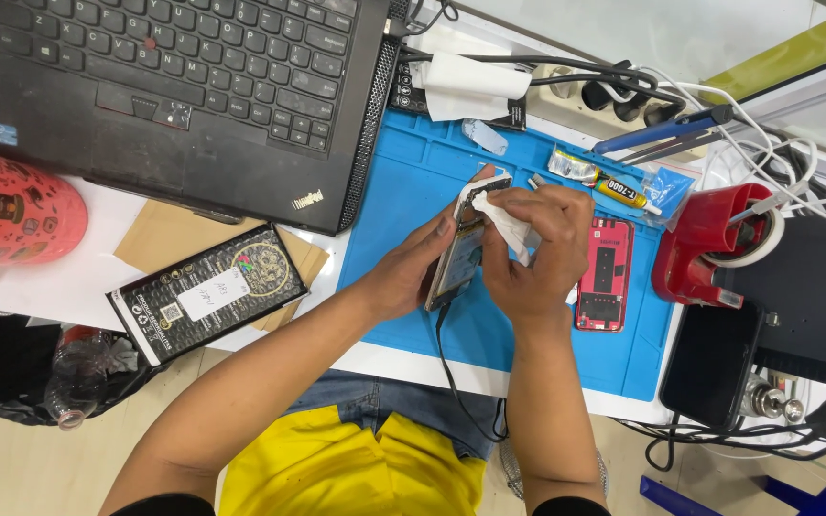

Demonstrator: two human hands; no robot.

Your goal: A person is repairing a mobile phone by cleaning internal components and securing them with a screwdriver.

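My left hand (411,268) grips a smartphone (463,250) by its edge, holding it tilted above the blue work mat (403,182). A dark cable hangs from the phone's lower end. My right hand (532,250) presses a white tissue (513,227) against the phone's face, fingers curled around the tissue. On the mat just to the right of my right hand lies a red phone back housing (605,275).
A black laptop (184,86) sits at top left, a red cap (7,215) at far left, a dark patterned box (207,291) beside it. A glue tube (620,193), red tape dispenser (714,239), black phone (711,361) and cables crowd the right. A bin (11,377) stands below left.
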